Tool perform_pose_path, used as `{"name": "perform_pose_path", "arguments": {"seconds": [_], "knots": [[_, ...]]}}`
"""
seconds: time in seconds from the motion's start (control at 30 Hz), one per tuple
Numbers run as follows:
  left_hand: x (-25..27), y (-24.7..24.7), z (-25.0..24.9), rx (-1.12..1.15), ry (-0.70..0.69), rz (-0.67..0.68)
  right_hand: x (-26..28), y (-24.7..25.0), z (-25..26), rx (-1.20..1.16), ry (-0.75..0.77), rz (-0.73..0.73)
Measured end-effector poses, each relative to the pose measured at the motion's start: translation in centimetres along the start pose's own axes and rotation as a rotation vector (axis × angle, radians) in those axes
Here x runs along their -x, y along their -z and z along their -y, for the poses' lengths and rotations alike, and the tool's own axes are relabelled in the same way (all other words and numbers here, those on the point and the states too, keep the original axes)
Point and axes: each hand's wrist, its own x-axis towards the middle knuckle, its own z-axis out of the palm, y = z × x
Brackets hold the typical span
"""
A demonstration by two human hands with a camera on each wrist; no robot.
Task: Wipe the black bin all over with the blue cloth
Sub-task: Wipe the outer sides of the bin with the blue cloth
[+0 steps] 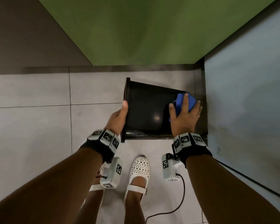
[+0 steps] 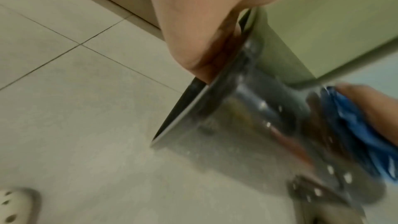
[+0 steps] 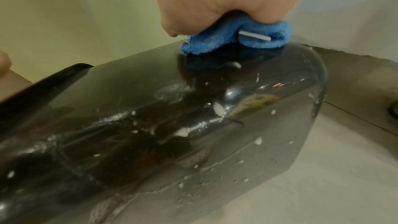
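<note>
The right grip is holding the cloth, fingers curling round the bunched blue folds and pressing them onto the side of the bin near its closed base end. In the right wrist view the cloth is sitting under the palm, a small white tag sticking out of its folds, and the glossy wall of the bin below it is carrying white specks, droplets and a smeared patch.

The left grip is holding the bin by its rim, thumb lying along the outer edge while the fingers are going inside the mouth, where they are hidden. In the left wrist view the palm is closing over the rim edge, and the picture is blurred.

The bin is lying on its side, mouth pointing to the person's left and base to the right, close to the corner where a green wall is meeting a pale panel. Whether it is resting on the floor or being held just above it cannot be told. Grey floor tiles are spreading beneath, and a white perforated shoe is standing near the bin, below it in the head view. A black cable is hanging from the right wrist camera.
</note>
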Motion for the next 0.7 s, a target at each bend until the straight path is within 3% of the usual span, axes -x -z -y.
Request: {"name": "perform_pose_path", "arguments": {"seconds": [0.33,0.47,0.57,0.7], "knots": [[1.5,-0.7,-0.3,-0.073,0.005,-0.081,-0.4,-0.2,0.8,-0.054,0.05,-0.096],[1.0,-0.4,-2.5,-0.093,0.051,-0.048,0.6,0.2,3.8,-0.028,0.204,0.041],[0.6,-0.2,-4.8,-0.163,0.078,-0.056,2.0,-0.7,6.3,-0.036,0.404,0.053],[0.7,0.1,-7.2,-0.201,0.132,-0.063,3.0,-1.2,7.7,-0.222,0.549,0.076]]}}
